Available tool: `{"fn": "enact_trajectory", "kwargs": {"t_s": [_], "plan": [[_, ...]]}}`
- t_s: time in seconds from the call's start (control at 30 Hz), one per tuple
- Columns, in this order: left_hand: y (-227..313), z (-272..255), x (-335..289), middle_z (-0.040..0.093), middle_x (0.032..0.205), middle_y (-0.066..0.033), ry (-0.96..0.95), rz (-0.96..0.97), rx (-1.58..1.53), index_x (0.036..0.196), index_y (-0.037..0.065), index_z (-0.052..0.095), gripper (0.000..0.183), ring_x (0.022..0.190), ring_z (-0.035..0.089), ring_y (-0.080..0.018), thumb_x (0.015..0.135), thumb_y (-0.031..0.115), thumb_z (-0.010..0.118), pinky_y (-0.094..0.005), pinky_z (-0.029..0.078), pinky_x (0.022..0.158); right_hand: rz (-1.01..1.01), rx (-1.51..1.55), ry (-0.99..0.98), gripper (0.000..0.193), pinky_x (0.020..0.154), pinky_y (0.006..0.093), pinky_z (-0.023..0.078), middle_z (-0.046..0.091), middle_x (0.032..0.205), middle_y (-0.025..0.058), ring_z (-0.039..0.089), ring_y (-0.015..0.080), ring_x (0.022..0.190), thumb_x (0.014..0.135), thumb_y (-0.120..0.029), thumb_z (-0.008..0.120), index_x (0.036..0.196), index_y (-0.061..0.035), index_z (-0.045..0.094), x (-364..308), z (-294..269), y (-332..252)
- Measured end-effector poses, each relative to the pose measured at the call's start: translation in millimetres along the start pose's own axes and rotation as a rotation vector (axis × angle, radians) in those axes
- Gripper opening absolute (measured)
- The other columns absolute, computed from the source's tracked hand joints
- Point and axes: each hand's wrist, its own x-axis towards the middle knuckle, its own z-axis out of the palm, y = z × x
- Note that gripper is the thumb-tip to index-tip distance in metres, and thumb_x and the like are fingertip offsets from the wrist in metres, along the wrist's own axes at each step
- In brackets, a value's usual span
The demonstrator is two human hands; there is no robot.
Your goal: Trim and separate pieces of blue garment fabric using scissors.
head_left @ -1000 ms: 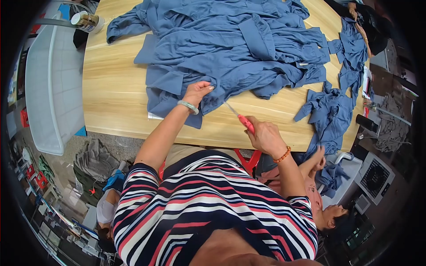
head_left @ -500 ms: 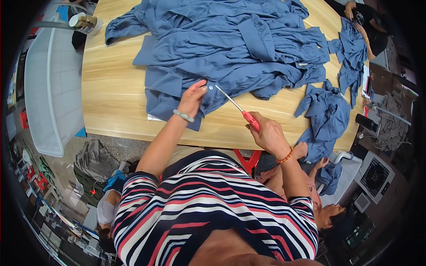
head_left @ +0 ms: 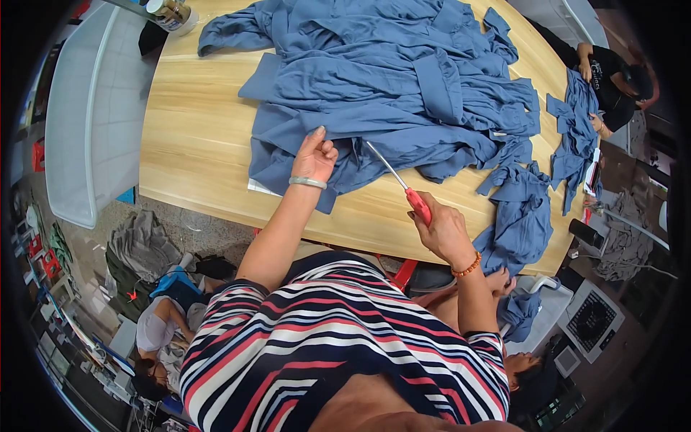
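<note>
My right hand is closed round a tool with a red handle and a thin, straight metal shaft, much like a screwdriver. Its tip points up and left, close to a fold of the blue garment at the table's near side. Over this same cloth is my left hand, with its fingers curled in and thumb and index together. Whatever lies between those fingertips is too small to make out. Several more blue garments lie crumpled beyond it.
Another blue garment hangs at the right end of the wooden table. A jar stands at the far left corner, beside a large pale tub. People sit close by at the right and lower left; one person handles blue cloth at the far right.
My left hand has come off the spot where a small pale button showed, and its fingers are more curled. The tool stays in my right hand. The whole view has shifted slightly.
</note>
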Motion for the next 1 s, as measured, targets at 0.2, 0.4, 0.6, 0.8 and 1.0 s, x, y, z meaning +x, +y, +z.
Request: {"fn": "enact_trajectory", "kwargs": {"t_s": [0.2, 0.4, 0.6, 0.8, 1.0], "plan": [[-3.3, 10.5, 0.0, 0.062, 0.079, -0.0002, 0.165, 0.239, 0.340, 0.085, 0.008, 0.059, 0.018, 0.071, 0.058, -0.0145, 0.081, 0.014, 0.074, -0.0273, 0.044, 0.061, -0.052, -0.093, -0.046, 0.031, 0.061, 0.0460, 0.047, 0.062, 0.070, 0.0208, 0.061, 0.0398, 0.068, 0.083, -0.023, 0.063, 0.108, -0.0061, 0.056, 13.3, -1.7, -10.9], [-0.9, -4.6, -1.0, 0.061, 0.082, -0.0025, 0.028, 0.190, 0.325, 0.089, 0.008, 0.057, 0.016, 0.078, 0.059, -0.0158, 0.084, 0.013, 0.071, -0.0300, 0.046, 0.074, -0.186, -0.126, -0.095, 0.027, 0.062, 0.0459, 0.047, 0.062, 0.068, 0.0196, 0.061, 0.0390, 0.066, 0.083, -0.024, 0.063, 0.101, -0.0051, 0.058, 37.5, 12.8, -31.3], [12.0, -9.6, -0.4, 0.062, 0.083, -0.0023, 0.068, 0.205, 0.384, 0.090, 0.008, 0.058, 0.012, 0.079, 0.058, -0.0148, 0.085, 0.011, 0.069, -0.0303, 0.046, 0.074, -0.093, -0.164, -0.071, 0.027, 0.061, 0.0467, 0.048, 0.062, 0.068, 0.0194, 0.062, 0.0388, 0.067, 0.082, -0.025, 0.063, 0.100, -0.0054, 0.057, 36.2, 10.5, -21.0], [9.4, -5.3, 1.5, 0.064, 0.087, -0.0021, -0.033, 0.133, 0.343, 0.092, 0.007, 0.059, 0.011, 0.081, 0.060, -0.0137, 0.086, 0.010, 0.068, -0.0311, 0.047, 0.074, -0.141, -0.083, -0.062, 0.026, 0.060, 0.0473, 0.047, 0.062, 0.068, 0.0200, 0.061, 0.0391, 0.066, 0.083, -0.025, 0.063, 0.099, -0.0055, 0.057, 40.4, 16.7, -32.4], [9.8, 22.8, -16.4, 0.065, 0.087, -0.0024, -0.035, 0.260, 0.632, 0.085, 0.006, 0.061, 0.006, 0.080, 0.060, -0.0121, 0.086, 0.008, 0.066, -0.0292, 0.048, 0.076, -0.128, -0.102, -0.118, 0.021, 0.060, 0.0457, 0.049, 0.063, 0.067, 0.0189, 0.064, 0.0355, 0.067, 0.084, -0.022, 0.060, 0.094, -0.0037, 0.056, 14.5, 22.6, -11.6]]}}
